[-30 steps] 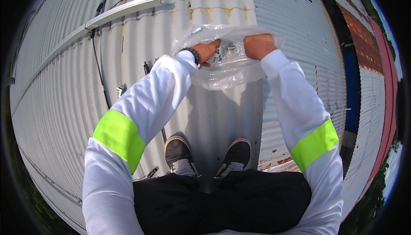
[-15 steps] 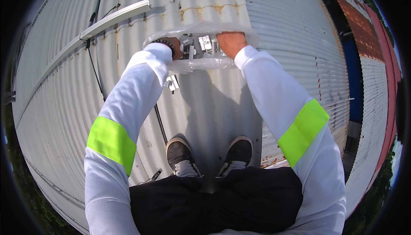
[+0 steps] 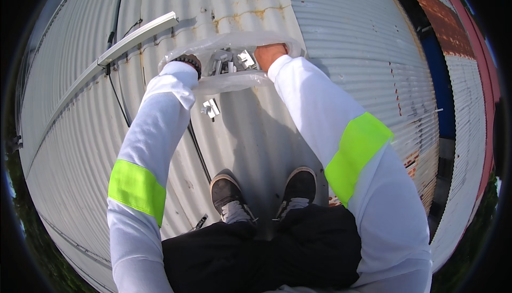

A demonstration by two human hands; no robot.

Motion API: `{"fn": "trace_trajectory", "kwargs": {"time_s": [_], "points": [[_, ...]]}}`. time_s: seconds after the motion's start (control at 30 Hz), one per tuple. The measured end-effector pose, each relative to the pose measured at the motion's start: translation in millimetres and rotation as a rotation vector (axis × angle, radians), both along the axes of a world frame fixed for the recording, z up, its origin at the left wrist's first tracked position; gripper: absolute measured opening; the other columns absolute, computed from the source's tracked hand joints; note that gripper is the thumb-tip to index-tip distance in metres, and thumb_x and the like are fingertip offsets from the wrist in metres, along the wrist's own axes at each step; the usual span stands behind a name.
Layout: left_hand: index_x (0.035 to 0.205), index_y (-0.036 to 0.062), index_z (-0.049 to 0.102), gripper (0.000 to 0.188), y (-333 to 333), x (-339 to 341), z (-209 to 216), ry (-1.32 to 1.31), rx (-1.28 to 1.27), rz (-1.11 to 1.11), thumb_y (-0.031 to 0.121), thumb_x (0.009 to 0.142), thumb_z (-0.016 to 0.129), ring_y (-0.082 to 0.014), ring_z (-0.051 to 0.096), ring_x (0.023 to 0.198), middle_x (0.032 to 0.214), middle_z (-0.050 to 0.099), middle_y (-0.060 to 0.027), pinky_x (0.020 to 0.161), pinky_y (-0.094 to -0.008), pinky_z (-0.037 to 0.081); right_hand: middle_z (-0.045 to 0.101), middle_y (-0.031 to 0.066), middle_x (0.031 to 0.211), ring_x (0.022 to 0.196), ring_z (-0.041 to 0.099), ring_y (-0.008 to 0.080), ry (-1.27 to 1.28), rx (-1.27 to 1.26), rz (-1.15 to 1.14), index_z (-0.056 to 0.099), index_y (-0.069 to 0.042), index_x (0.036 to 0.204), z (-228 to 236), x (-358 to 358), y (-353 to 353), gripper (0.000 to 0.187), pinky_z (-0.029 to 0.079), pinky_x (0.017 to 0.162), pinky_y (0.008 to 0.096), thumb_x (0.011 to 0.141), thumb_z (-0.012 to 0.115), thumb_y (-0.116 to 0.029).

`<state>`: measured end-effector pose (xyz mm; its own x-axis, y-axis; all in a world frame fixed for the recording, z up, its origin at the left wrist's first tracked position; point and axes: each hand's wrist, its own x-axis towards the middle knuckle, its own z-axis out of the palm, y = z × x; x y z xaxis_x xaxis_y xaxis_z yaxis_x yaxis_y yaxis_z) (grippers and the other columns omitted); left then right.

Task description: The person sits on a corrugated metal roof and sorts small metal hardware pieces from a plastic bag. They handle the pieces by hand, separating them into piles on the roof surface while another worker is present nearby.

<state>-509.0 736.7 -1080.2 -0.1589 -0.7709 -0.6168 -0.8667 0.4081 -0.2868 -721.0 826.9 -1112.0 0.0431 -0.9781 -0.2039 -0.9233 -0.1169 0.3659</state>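
Head view: a clear plastic bag (image 3: 230, 61) of metal brackets (image 3: 230, 61) is held out in front, far from the shoes (image 3: 264, 191), over the corrugated roof (image 3: 330, 37). Its left end is gripped by the left hand (image 3: 188, 61), its right end by the right hand (image 3: 268, 54); whether the fingers are spread or closed cannot be told. A rail (image 3: 136, 37) lies far left. One loose bracket (image 3: 210, 108) lies just below the bag.

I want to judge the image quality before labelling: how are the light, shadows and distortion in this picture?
Head view: hard sunlight; the white sleeves look nearly overexposed, and glare whitens the clear plastic bag. The person's shadow falls on the corrugated metal roof ahead of the shoes. Fisheye bending curves the roof ribs and the metal rail near the black rim. Focus looks sharp.
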Motion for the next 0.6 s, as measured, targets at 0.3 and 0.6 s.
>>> {"fn": "trace_trajectory", "kwargs": {"time_s": [0.3, 0.6], "points": [[0.138, 0.0187, 0.049, 0.058, 57.4, -14.9, 8.8, 0.24, 0.017, -0.11, 0.041, 0.085, 0.058, -0.0367, 0.054, 0.125, 0.134, 0.057, -0.0167, 0.106, -0.0488, 0.043, 0.067, 0.0162, 0.106, 0.098, 0.063, 0.0359, -0.834, 0.078, -0.117, 0.066, -0.005, 0.107, 40.2, -26.9, 20.8, 0.036, 0.051, 0.083, 0.0456, 0.076, 0.074, -0.021], [0.122, 0.0162, 0.059, 0.046, 88.6, -28.6, 10.6, 0.528, 0.19, -0.173, 0.04, 0.083, 0.065, -0.035, 0.06, 0.114, 0.119, 0.064, -0.0171, 0.099, -0.0444, 0.046, 0.065, 0.0158, 0.11, 0.105, 0.06, 0.0388, -0.811, 0.033, -0.123, 0.059, -0.008, 0.113, 19.3, -47.5, 8.1, 0.034, 0.049, 0.089, 0.045, 0.08, 0.067, -0.012]]}}
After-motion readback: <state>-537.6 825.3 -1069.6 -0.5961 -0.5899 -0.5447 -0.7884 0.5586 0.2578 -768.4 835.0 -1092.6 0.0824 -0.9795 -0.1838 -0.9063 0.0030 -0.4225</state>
